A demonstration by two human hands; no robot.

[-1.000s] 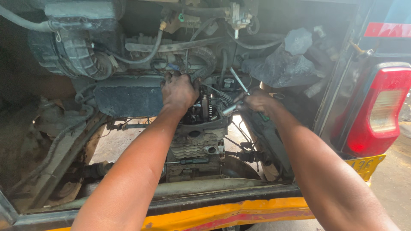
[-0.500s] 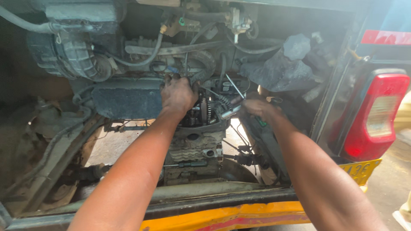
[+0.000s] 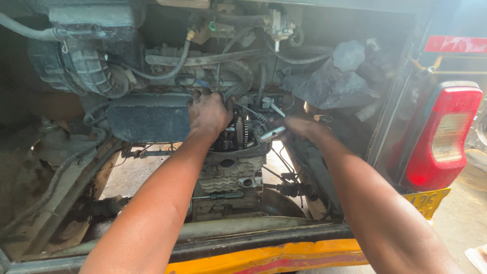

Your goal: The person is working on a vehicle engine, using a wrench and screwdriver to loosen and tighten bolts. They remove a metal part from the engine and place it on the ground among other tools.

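Both my arms reach into the open rear engine bay of a small vehicle. My left hand (image 3: 209, 114) rests with fingers curled on the top of the greasy engine head (image 3: 238, 134), where springs and a gear show. My right hand (image 3: 302, 127) grips a metal tool (image 3: 272, 133) whose shiny end points left toward the engine head. Below the hands sits the finned cylinder block (image 3: 225, 177).
A ribbed air hose (image 3: 86, 71) and a dark flat cover (image 3: 147, 119) lie to the left. Cables and hoses (image 3: 223, 56) cross above. A red tail lamp (image 3: 441, 137) stands at the right. The yellow bumper edge (image 3: 264, 256) runs below.
The view shifted slightly. My right hand with the tool has drawn a little lower and nearer the engine head. My left hand stays on the engine top.
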